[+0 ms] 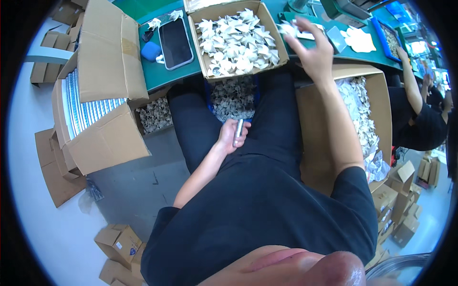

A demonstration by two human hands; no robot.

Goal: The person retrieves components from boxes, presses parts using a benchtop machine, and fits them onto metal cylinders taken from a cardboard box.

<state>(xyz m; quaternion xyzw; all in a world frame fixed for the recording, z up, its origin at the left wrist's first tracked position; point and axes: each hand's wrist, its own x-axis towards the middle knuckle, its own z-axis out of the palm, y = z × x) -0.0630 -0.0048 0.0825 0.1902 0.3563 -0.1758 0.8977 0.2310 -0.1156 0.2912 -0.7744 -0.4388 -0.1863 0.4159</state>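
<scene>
My left hand (232,137) rests between my thighs, its fingers wrapped round a short silver metal cylinder (239,131). Up at the bench's front edge is my right hand (317,55), a little blurred, with thumb and fingers spread apart. A white bladed piece (286,29) shows close to its fingertips; whether they touch is unclear. Left of that hand, an open cardboard box (206,62) is heaped with white fan-shaped parts (238,40). Below it, between my legs, a blue bin (208,97) holds many small greyish-white pieces.
A phone (175,43) and a blue case (150,51) lie on the green bench (164,82). At left stands a carton (107,138) of stacked strips. A large carton (317,138) with white parts is at right. Further right, another person (420,119) works.
</scene>
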